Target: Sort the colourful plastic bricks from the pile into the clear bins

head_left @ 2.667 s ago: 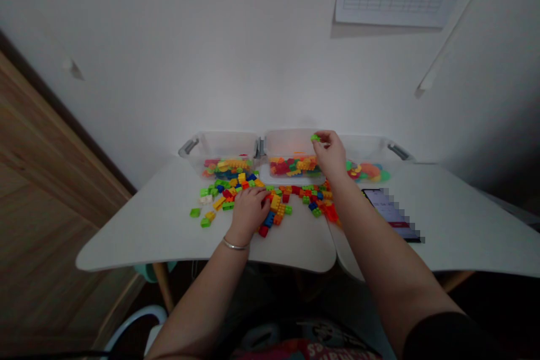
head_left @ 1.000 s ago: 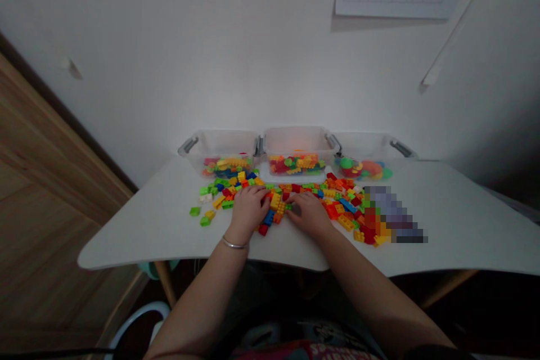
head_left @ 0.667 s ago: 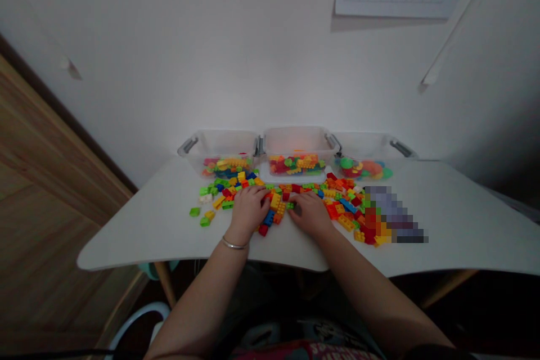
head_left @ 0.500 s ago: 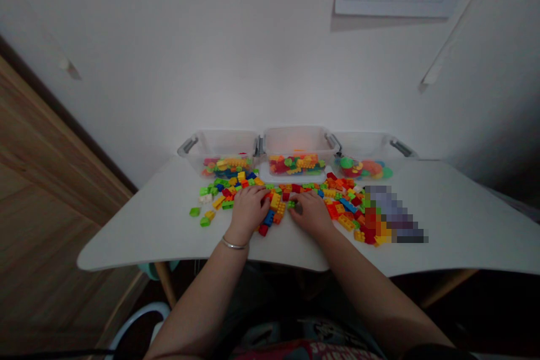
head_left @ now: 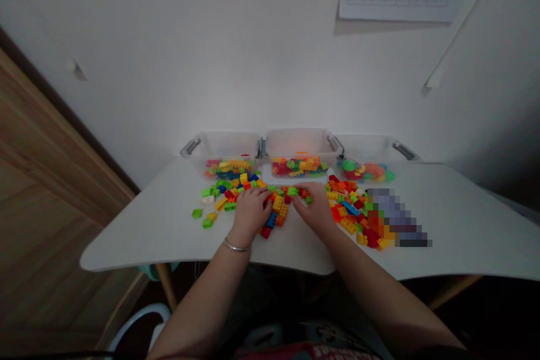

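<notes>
My left hand (head_left: 252, 211) curls around the left side of a cluster of joined building blocks (head_left: 279, 208), yellow, blue, orange and red, low over the white table. Its fingertips and thumb press on the cluster's upper left, partly hiding it. To the right, my right hand (head_left: 315, 206) has thumb and fingers closed about a small green block (head_left: 292, 192), just above and right of the cluster. The green block and the cluster are close, and whether they touch I cannot tell. Loose blocks (head_left: 348, 226) of many colours lie on both sides of my hands.
Along the wall stand three clear plastic bins: left (head_left: 228, 143), middle (head_left: 301, 143) and right (head_left: 367, 149), each with coloured pieces inside. A blurred-out flat item (head_left: 396, 216) lies right of the blocks. The white table (head_left: 139, 225) has a curved front edge.
My right hand has shifted slightly away from me, and the green block at its fingertips has moved up with it. The left hand stays on the cluster. The view has tilted a little.
</notes>
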{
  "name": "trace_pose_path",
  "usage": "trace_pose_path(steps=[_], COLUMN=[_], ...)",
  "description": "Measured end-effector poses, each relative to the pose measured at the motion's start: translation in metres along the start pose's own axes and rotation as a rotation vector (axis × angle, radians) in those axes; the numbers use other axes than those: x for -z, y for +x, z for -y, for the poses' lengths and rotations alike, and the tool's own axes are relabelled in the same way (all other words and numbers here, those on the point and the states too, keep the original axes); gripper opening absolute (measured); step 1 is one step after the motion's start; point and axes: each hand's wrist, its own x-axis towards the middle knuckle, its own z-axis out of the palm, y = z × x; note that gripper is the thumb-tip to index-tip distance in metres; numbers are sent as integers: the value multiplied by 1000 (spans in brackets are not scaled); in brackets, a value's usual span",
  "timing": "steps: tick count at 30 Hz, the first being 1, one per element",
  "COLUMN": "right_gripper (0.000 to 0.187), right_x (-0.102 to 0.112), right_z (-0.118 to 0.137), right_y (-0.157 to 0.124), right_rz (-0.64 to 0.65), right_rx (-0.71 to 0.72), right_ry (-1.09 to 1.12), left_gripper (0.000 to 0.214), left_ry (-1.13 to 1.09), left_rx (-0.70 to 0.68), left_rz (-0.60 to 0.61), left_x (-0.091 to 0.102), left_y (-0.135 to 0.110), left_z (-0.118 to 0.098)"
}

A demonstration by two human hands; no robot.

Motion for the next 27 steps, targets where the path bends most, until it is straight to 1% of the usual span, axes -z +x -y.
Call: trace_pose_path(steps=[2, 6, 9, 12, 15, 18, 20, 24, 27], right_gripper=[17, 18, 19, 22, 25, 27, 28, 29, 25], right_x=[5, 12, 11, 7, -2, -11, -16, -18, -15], right_z=[-1, -5, -9, -16, -24, -30, -31, -28, -26], right_y=[19, 63, 94, 116, 125, 124, 122, 125, 132], right_rz=[-75, -204, -264, -290, -246, -177, -158, -147, -83], right_rx=[13, -17, -45, -77, -134, -205, -248, -327, -391], right_ry=[-21, -106, -181, -224, -266, -350, -394, -418, -443], left_gripper=[28, 28, 28, 27, 27, 27, 27, 27, 27], left_ry=[5, 5, -3, -13, -8, -1, -3, -7, -5], left_rx=[1, 10, 11, 9, 9, 6, 3, -1, 6], left_rz=[-1, -1, 10, 13, 14, 12, 12, 12, 22], left_x=[-1, 0, 2, 3, 3, 3, 2, 2, 2], left_y=[0, -1, -2, -2, -1, -1, -1, -1, 0], left_z=[1, 1, 0, 0, 0, 0, 0, 0, 0])
